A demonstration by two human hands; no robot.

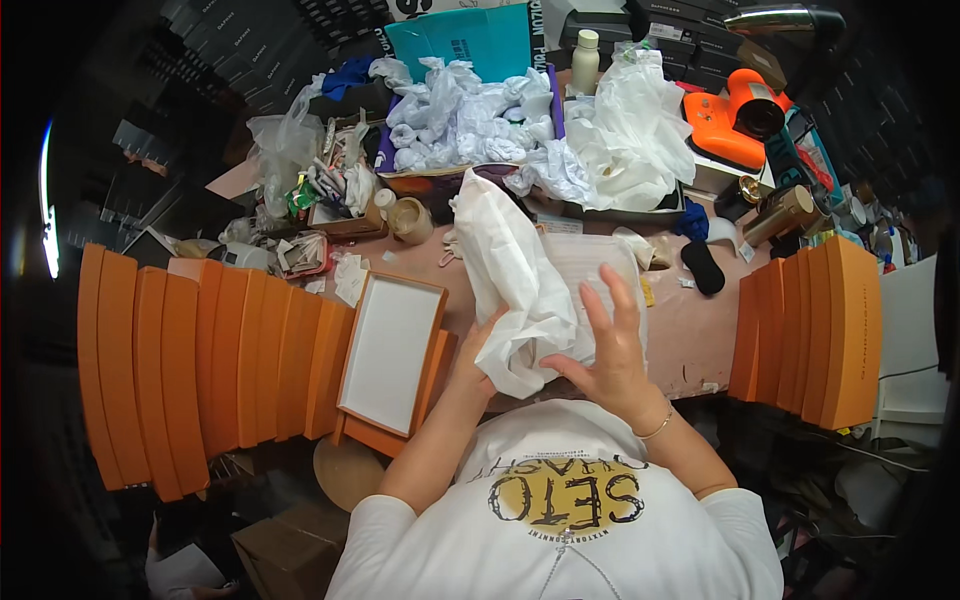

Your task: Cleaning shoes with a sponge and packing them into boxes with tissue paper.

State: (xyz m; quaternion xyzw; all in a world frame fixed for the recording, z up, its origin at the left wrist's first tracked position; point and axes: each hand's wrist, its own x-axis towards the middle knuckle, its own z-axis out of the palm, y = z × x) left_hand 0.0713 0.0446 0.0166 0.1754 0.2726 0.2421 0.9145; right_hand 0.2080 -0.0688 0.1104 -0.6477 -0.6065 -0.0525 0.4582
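In front of my chest I hold up a soft white wrap, creased and bunched, that looks like thin cloth or paper. My left hand grips its lower left side, with most of the fingers hidden behind the folds. Just right of its lower end is my right hand, fingers spread and thumb pointing at the wrap. Whether anything is inside the wrap cannot be seen. Behind my right hand lies a translucent white sheet. A shallow orange box part with a white inside leans beside my left forearm.
Orange boxes stand in a row at left, and more orange boxes at right. A bin of crumpled white paper stands at the back. An orange device, a jar and a black oval item are around the pink tabletop.
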